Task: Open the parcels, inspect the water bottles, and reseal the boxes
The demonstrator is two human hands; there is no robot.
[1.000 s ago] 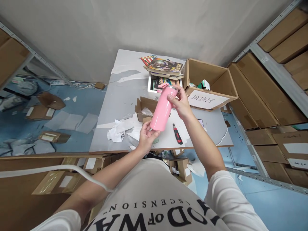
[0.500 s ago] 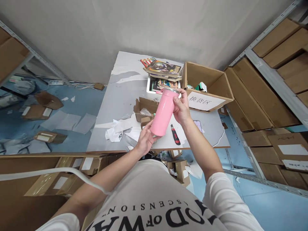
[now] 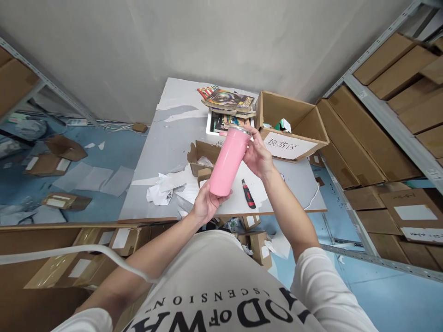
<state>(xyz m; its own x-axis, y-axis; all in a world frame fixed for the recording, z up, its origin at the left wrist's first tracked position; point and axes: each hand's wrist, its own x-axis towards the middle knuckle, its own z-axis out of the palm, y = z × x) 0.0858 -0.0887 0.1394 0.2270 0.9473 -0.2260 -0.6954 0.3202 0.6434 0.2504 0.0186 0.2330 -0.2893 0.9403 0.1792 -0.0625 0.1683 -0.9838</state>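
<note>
A pink thermos flask [image 3: 227, 162] with a silver-rimmed top is held tilted above the table, its top leaning to the right. My left hand [image 3: 208, 203] cups its base, fingers closed around the bottom. Around the upper right side of the flask, near the lid, my right hand [image 3: 258, 154] is closed. Behind the flask sits a small open cardboard box [image 3: 198, 157], partly covered by it, with white paper inside. A red and black utility knife [image 3: 248, 194] lies on the table below my right hand.
Crumpled white paper [image 3: 159, 190] lies at the left of the table [image 3: 145, 157]. Books [image 3: 230, 100] are stacked at the back, beside a large labelled cardboard box [image 3: 294, 146]. Shelves of boxes [image 3: 356, 138] stand on the right. Boxes [image 3: 51, 161] and paper litter the floor at left.
Both hands keep hold of the flask. My right hand's grip has shifted slightly, with its thumb no longer lying across the front. The whole view has moved a little.
</note>
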